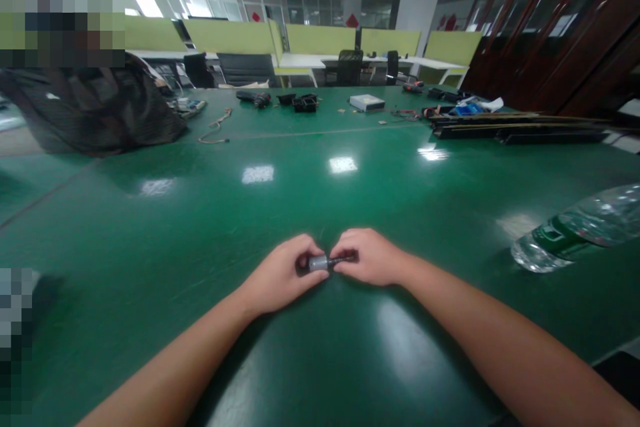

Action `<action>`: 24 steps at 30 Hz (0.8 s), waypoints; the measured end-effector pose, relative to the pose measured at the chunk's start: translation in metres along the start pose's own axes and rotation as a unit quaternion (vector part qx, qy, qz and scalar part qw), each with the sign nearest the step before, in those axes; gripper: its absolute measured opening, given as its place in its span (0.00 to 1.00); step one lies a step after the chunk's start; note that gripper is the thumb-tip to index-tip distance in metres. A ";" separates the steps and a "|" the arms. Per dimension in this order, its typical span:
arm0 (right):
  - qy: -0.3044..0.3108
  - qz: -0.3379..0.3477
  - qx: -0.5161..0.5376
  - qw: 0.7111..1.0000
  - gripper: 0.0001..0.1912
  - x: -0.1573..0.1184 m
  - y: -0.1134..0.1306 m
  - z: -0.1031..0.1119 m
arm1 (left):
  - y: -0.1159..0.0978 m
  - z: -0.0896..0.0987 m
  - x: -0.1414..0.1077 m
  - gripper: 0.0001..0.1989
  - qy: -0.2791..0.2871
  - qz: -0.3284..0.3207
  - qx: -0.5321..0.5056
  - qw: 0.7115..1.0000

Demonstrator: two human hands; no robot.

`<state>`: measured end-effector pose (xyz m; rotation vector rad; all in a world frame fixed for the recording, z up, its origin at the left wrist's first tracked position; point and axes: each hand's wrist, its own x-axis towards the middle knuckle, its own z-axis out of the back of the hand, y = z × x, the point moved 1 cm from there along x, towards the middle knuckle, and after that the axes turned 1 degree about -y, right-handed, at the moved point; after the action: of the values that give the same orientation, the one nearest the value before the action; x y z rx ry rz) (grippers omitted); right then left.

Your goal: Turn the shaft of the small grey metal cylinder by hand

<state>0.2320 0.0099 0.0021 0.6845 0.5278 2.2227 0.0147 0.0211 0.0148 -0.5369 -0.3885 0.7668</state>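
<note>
Both hands meet low in the middle of the head view, over the green table (200,213). My left hand (283,275) is closed around a small grey and black cylinder (318,263), its thumb below and fingers above. From the cylinder's right end a thin dark shaft (343,259) reaches toward my right hand (369,257), whose thumb and fingertips pinch it. What the cylinder is cannot be made out. Its left end is partly hidden in my left palm.
A clear bottle with a green label (560,238) lies at the right. Dark strips (525,130) are at the back right, a dark bag (115,107) at the back left. Along the far edge sit a white box (367,103), black parts (305,103) and a cable (215,127).
</note>
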 end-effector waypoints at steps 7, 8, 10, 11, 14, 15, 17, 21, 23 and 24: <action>-0.012 0.022 0.009 1.000 0.06 0.001 -0.003 -0.002 | 0.003 -0.001 0.000 0.09 0.008 0.001 -0.012 1.000; -0.014 0.022 0.010 1.000 0.06 0.001 -0.003 -0.002 | 0.003 -0.001 0.000 0.09 0.008 0.001 -0.012 1.000; -0.015 0.017 0.011 1.000 0.06 0.002 -0.003 -0.002 | 0.003 -0.001 0.000 0.09 0.006 0.001 -0.009 1.000; -0.015 0.013 0.010 1.000 0.06 0.002 -0.002 -0.002 | 0.003 -0.001 0.000 0.09 0.005 0.000 -0.009 1.000; -0.016 0.002 0.009 1.000 0.06 0.002 -0.001 -0.002 | 0.003 -0.001 0.000 0.09 0.002 -0.005 -0.005 1.000; -0.016 0.000 0.009 1.000 0.07 0.002 -0.001 -0.002 | 0.003 -0.001 0.000 0.09 0.001 -0.006 -0.004 1.000; -0.014 -0.002 0.008 1.000 0.07 0.001 -0.001 -0.002 | 0.002 -0.001 0.000 0.09 0.000 -0.006 0.001 1.000; -0.010 -0.002 0.002 1.000 0.08 0.001 -0.001 -0.003 | 0.003 -0.002 0.000 0.10 -0.006 -0.005 0.006 1.000; -0.007 -0.004 -0.002 1.000 0.08 0.001 -0.001 -0.002 | 0.003 -0.003 0.000 0.10 -0.007 -0.006 0.006 1.000; -0.005 -0.004 -0.003 1.000 0.08 0.000 -0.001 -0.002 | 0.003 -0.003 0.000 0.10 -0.008 -0.006 0.006 1.000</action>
<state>0.2309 0.0106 -0.0003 0.6892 0.5187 2.2117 0.0143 0.0220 0.0106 -0.5176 -0.4013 0.7606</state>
